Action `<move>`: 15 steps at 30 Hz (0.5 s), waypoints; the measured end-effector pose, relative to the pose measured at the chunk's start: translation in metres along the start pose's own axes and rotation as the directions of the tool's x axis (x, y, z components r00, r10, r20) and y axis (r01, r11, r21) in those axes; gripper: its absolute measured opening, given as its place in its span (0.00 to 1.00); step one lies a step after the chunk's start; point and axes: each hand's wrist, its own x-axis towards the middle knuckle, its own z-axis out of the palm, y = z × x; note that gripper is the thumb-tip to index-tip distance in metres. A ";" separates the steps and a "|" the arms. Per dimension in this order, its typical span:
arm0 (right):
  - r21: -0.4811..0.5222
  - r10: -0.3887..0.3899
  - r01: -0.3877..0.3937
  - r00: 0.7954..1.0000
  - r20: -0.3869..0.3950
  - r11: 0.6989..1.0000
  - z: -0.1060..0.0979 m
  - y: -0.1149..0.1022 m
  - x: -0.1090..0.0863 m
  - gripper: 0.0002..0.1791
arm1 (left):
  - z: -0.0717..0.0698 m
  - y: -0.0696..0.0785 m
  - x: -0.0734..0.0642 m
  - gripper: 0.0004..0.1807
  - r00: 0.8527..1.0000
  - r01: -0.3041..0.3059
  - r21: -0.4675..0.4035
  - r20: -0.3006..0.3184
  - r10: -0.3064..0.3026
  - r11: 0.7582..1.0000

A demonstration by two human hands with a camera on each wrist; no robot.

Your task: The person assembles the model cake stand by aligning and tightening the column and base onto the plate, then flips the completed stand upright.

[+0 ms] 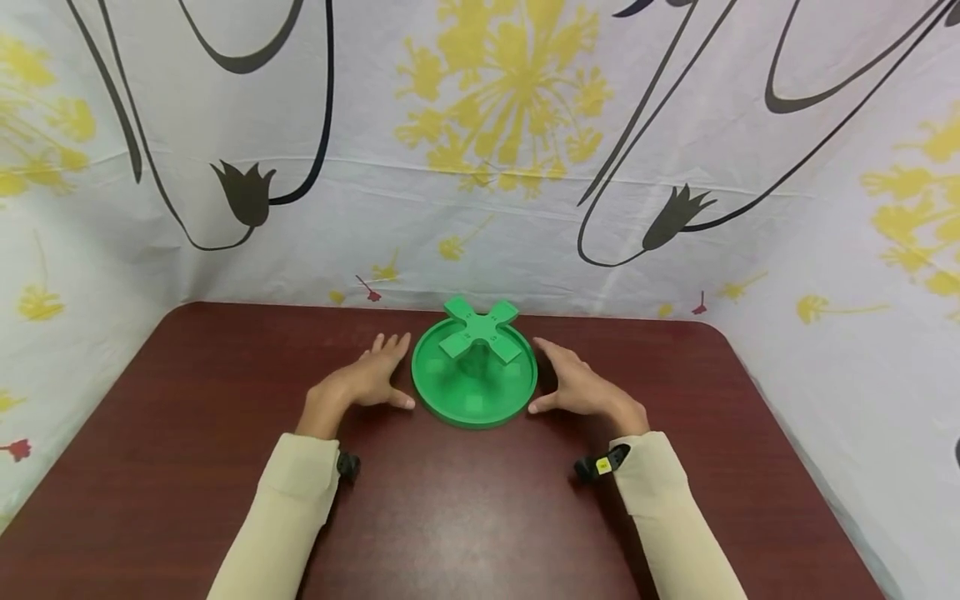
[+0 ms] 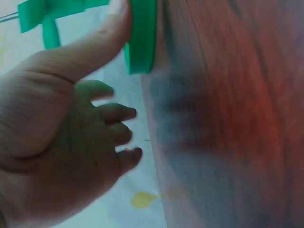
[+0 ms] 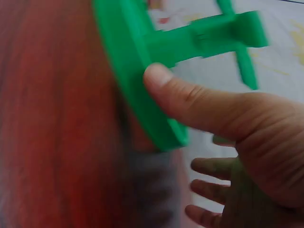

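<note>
A green round tray (image 1: pixel 474 408) with a raised rim rests on the table towards its far edge. From its middle rises a green post (image 3: pixel 180 43) topped by a green cross-shaped piece (image 1: pixel 480 327) with flat arms. To the left of the tray is my left hand (image 1: pixel 369 375), its fingers spread and a small gap between it and the rim. My right hand (image 1: pixel 581 383) mirrors it on the right side, thumb and fingers parted close to the rim. Neither hand grips anything. In the wrist views each thumb overlaps the tray, and contact is not plain there.
The dark red-brown wooden table (image 1: pixel 465 517) spreads around the tray. Behind and beside it hangs a white cloth (image 1: pixel 360 233) with yellow and grey flower prints, meeting the table's far edge. Dark wrist devices (image 1: pixel 600 463) sit at both cuffs.
</note>
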 end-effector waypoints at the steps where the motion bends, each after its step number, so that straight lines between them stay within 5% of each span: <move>1: -0.010 0.000 0.000 1.000 0.007 1.000 0.002 0.002 0.001 0.62 | -0.001 0.000 0.003 0.60 1.000 -0.010 0.007 0.011 0.010 1.000; 9: -0.053 -0.060 0.059 0.998 -0.007 0.997 0.016 0.011 0.010 0.66 | -0.006 -0.003 0.021 0.61 0.995 -0.041 -0.007 0.086 0.042 0.999; 15: -0.016 -0.084 0.083 0.995 -0.045 0.996 0.018 0.013 0.011 0.64 | 0.001 -0.004 0.027 0.58 0.997 -0.074 0.031 0.036 0.073 0.997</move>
